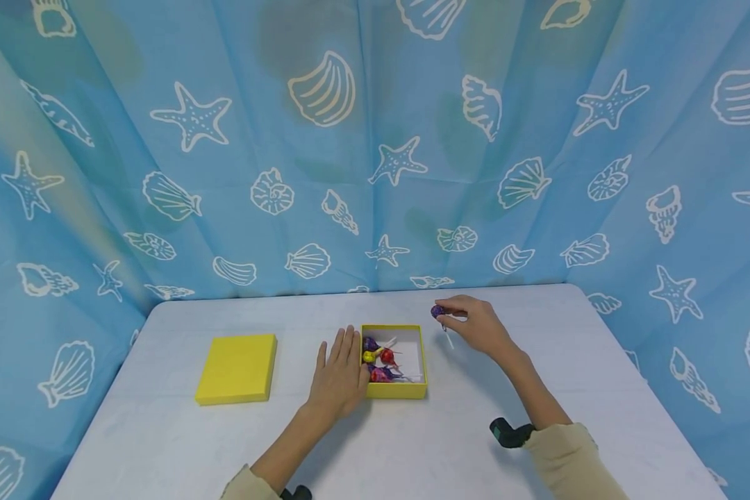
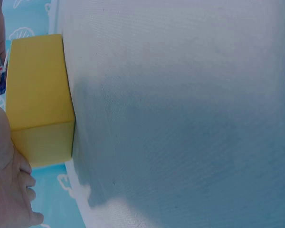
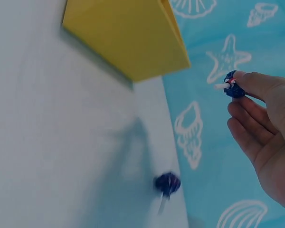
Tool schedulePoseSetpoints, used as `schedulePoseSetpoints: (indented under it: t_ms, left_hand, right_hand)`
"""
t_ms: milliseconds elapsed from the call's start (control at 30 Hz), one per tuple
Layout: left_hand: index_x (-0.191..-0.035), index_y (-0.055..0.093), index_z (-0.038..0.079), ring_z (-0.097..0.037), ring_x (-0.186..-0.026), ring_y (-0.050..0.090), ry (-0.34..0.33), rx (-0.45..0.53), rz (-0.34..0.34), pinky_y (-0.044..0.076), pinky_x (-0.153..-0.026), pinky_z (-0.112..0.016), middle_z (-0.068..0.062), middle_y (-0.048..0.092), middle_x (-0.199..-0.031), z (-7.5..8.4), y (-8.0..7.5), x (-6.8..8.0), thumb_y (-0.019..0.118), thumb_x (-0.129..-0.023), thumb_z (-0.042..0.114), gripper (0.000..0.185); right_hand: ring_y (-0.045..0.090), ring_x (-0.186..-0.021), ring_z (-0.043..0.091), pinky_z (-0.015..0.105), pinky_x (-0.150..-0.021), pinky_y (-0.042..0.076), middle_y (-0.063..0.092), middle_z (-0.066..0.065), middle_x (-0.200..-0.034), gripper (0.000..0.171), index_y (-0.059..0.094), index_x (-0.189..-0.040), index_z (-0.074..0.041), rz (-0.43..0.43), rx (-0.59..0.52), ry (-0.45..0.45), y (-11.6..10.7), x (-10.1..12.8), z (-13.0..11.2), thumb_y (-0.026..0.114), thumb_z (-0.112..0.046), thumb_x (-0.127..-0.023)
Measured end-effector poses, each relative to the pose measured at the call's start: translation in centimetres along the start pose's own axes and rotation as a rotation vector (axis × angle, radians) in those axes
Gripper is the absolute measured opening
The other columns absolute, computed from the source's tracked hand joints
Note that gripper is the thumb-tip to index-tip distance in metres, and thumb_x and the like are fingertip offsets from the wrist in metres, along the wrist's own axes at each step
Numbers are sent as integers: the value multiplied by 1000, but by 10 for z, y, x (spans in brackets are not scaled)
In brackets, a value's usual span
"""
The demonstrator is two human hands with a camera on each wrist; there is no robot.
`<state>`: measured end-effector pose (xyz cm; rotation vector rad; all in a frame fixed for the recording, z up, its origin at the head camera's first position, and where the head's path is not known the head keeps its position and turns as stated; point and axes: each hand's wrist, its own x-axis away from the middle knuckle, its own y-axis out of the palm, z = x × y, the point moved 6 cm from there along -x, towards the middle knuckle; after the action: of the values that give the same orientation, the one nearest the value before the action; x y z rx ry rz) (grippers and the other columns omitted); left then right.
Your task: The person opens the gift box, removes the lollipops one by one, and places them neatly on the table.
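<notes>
My left hand (image 1: pixel 340 375) lies with straight fingers along the left wall of an open yellow box (image 1: pixel 396 391). Inside the box are several wrapped lollipops (image 1: pixel 387 357), purple, yellow and red, toward its left side. To the right of the box and above the table, my right hand (image 1: pixel 478 325) pinches a dark blue-purple lollipop (image 3: pixel 235 85) by its round head between thumb and fingertips. Another dark lollipop (image 3: pixel 167 184), somewhat blurred, shows against the white table in the right wrist view. In the head view a white stick hangs below the right fingers; whose it is I cannot tell.
A yellow box lid (image 1: pixel 236 368) lies on the left of the white-covered table (image 1: pixel 162 444). Behind the table's far edge hangs a blue curtain (image 1: pixel 375 173) with white shells and starfish. A dark wrist device (image 1: pixel 511 433) sits by the right sleeve.
</notes>
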<state>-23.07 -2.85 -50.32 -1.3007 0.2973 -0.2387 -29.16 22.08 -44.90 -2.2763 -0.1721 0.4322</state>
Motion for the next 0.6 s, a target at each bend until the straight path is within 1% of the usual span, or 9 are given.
schedulePoseSetpoints:
  t_ms: [233,400,600]
  left_hand:
    - [-156,25,-3,-33,-150,13,-8,-1,-10,9,-117,-56,-18,19,-163,0,0,0,38,-104,31,63]
    - [-156,25,-2,-33,-150,13,-10,-8,-15,10,-117,-56,-18,19,-163,0,0,-1,38,-105,32,63]
    - [-156,25,-3,-33,-150,13,-4,-15,-13,10,-117,-56,-18,20,-163,0,0,-1,38,-104,32,63]
  right_hand:
    - [67,-102,34,46,-87,54,70,17,-112,33,69,-123,2,59,27,20,-13,11,30,73,-7,-91]
    - [68,-101,36,48,-86,54,70,19,-112,32,69,-121,4,101,41,5,-23,20,50,72,-4,-91]
    - [67,-101,37,48,-87,54,69,21,-111,32,68,-122,6,120,69,13,-30,28,67,71,-2,-91]
